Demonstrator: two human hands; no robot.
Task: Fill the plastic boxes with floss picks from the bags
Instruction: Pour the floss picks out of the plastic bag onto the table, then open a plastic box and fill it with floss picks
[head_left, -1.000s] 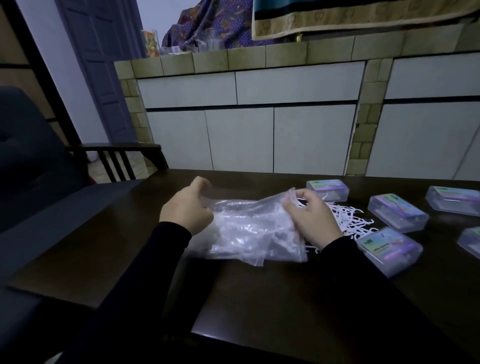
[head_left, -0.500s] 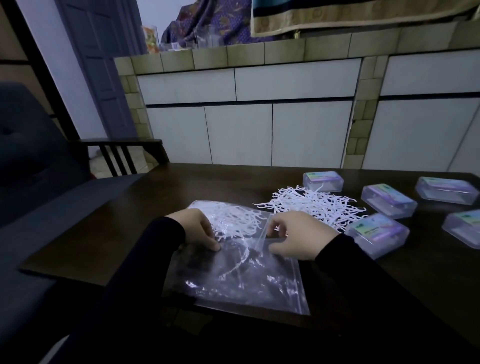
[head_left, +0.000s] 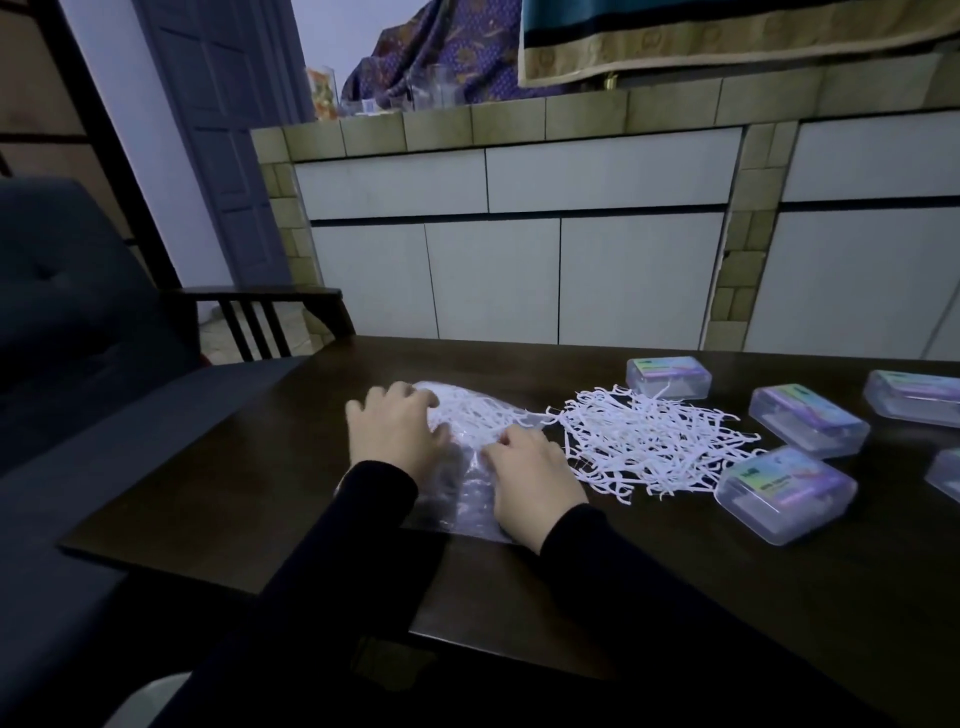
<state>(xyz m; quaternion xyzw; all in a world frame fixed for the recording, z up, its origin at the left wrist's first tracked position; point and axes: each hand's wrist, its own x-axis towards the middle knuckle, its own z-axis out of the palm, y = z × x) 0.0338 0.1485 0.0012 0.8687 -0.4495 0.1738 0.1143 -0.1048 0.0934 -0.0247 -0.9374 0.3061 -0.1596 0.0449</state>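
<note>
A clear plastic bag (head_left: 467, 488) lies flat on the dark table (head_left: 260, 467), with white floss picks (head_left: 470, 415) still in its far end. My left hand (head_left: 395, 431) rests on the bag's left side, fingers spread over the picks. My right hand (head_left: 530, 478) presses on the bag's right side, fingers fairly straight. A loose pile of white floss picks (head_left: 649, 441) lies on the table just right of the bag. Several clear plastic boxes with coloured labels stand around the pile: one behind it (head_left: 667, 376), one at its right (head_left: 808, 418), one in front (head_left: 784, 493).
Two more boxes sit at the right edge, one far (head_left: 914, 395) and one cut off by the frame (head_left: 948, 473). A dark armchair (head_left: 78, 332) stands left of the table. A tiled counter with white panels (head_left: 519, 218) runs behind the table.
The bag went from held up and emptying onto the pile to lying flat on the table. Both hands then slid forward over it toward the picks left inside.
</note>
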